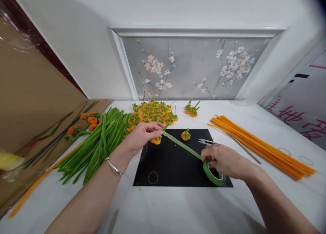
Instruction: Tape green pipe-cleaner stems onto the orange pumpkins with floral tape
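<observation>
My left hand (142, 135), with a silver bangle at the wrist, pinches the green stem of a small orange flower (156, 141) that hangs head down over the black mat's left corner. From that stem a strip of pale green tape (182, 145) runs taut to my right hand (220, 157). The fingers of my right hand grip the green tape roll (213, 178) above the right part of the black mat (173, 166). Another orange flower (185, 135) stands stem up at the mat's back edge. Scissors (207, 142) lie just behind my right hand.
Many orange flowers (152, 112) cluster at the back. Green pipe cleaners (102, 142) lie left, orange ones (259, 145) right beside a thin stick (246, 149). Two flowers (191, 110) stand behind the mat. A rubber band (153, 177) lies on the mat. Cardboard (30, 101) is far left.
</observation>
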Motion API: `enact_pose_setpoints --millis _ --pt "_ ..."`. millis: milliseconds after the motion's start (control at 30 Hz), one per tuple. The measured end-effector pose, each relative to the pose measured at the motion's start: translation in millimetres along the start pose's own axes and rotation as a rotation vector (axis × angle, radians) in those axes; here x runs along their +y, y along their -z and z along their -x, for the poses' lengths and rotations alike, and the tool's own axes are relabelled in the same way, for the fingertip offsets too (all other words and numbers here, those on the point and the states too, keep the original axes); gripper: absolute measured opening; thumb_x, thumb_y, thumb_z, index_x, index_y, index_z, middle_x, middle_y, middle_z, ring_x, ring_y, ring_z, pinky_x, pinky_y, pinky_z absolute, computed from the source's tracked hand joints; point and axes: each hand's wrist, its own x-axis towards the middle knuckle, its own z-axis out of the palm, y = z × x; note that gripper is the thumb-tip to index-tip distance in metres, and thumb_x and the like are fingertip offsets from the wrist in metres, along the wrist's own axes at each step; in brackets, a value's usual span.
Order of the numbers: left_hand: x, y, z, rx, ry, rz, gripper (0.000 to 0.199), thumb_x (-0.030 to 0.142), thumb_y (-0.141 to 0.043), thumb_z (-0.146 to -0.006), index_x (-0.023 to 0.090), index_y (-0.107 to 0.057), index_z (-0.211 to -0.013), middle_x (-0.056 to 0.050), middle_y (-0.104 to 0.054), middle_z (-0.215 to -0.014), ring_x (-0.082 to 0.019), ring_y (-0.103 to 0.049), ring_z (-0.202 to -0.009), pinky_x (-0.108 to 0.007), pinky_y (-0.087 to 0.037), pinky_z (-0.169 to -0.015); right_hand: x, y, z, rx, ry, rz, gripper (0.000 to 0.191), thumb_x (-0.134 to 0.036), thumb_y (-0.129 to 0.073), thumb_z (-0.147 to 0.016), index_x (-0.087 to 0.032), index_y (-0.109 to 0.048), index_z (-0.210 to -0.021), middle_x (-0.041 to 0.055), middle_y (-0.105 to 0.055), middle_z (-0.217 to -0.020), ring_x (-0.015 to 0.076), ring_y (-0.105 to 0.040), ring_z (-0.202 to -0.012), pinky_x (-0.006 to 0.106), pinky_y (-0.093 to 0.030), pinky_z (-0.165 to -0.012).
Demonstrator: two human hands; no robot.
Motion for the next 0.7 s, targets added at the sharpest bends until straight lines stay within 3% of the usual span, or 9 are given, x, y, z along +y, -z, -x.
enact_pose_setpoints --millis 133,433,500,567,667,700 --pt "-1.3 -1.9 0.4 -0.017 -0.025 -0.131 0.010 0.025 -0.072 -0.068 0.015 -0.071 -0.069 -0.007 -0.061 -0.100 -0.017 -0.059 -0.091 -0.030 -0.046 -0.080 2.4 6.1 4.7 0.024 -0.072 0.071 0.020 -0.006 -0.048 -0.064 -0.023 -0.056 -0.071 -0.0015 -0.062 -0.078 0.0143 -0.054 -0.068 0.025 -0.030 -0.058" --pt "-7.5 -26.7 3.4 -0.043 -0.023 -0.094 0.013 0.024 -0.067 -0.071 0.014 -0.068 -0.063 -0.006 -0.060 -0.094 -0.015 -0.057 -0.086 -0.028 -0.045 -0.075 4.9 0.9 9.5 -0.019 -0.215 0.260 0.021 -0.006 -0.052 -0.064 -0.021 -0.056 -0.079 0.0036 -0.064 -0.081 0.0217 -0.062 -0.073 0.027 -0.031 -0.054" --pt "-1.7 -30.6 7.3 -0.057 -0.035 -0.095 0.011 0.022 -0.066 -0.072 0.014 -0.069 -0.065 -0.006 -0.059 -0.095 -0.014 -0.057 -0.086 -0.027 -0.044 -0.074 1.0 5.0 10.9 0.055 -0.163 0.178 0.027 -0.007 -0.055 -0.064 -0.023 -0.059 -0.086 0.0041 -0.065 -0.093 0.0229 -0.062 -0.082 0.028 -0.037 -0.059" --pt "5.8 -35.2 11.9 -0.098 -0.058 -0.115 0.012 0.022 -0.065 -0.074 0.014 -0.069 -0.066 -0.005 -0.058 -0.096 -0.014 -0.057 -0.084 -0.026 -0.045 -0.072 -9.0 8.9 9.7 0.214 -0.075 0.012 0.033 -0.012 -0.056 -0.070 -0.025 -0.060 -0.100 0.0040 -0.062 -0.107 0.0225 -0.060 -0.092 0.031 -0.042 -0.070" --pt "16.2 -43.2 18.7 -0.151 -0.082 -0.149 0.011 0.020 -0.063 -0.075 0.016 -0.071 -0.070 -0.004 -0.057 -0.098 -0.012 -0.056 -0.080 -0.025 -0.045 -0.069 -31.3 8.8 1.9 0.437 0.013 -0.385 0.031 -0.029 -0.054 -0.083 -0.027 -0.055 -0.114 0.0035 -0.060 -0.113 0.0166 -0.059 -0.081 0.030 -0.046 -0.071" --pt "19.0 -45.7 20.7 -0.163 -0.089 -0.157 0.011 0.020 -0.062 -0.075 0.016 -0.071 -0.071 -0.004 -0.057 -0.098 -0.012 -0.056 -0.080 -0.025 -0.045 -0.069 -38.4 7.0 -1.6 0.452 0.044 -0.506 0.031 -0.033 -0.053 -0.085 -0.026 -0.053 -0.116 0.0039 -0.060 -0.112 0.0169 -0.059 -0.084 0.030 -0.046 -0.071"
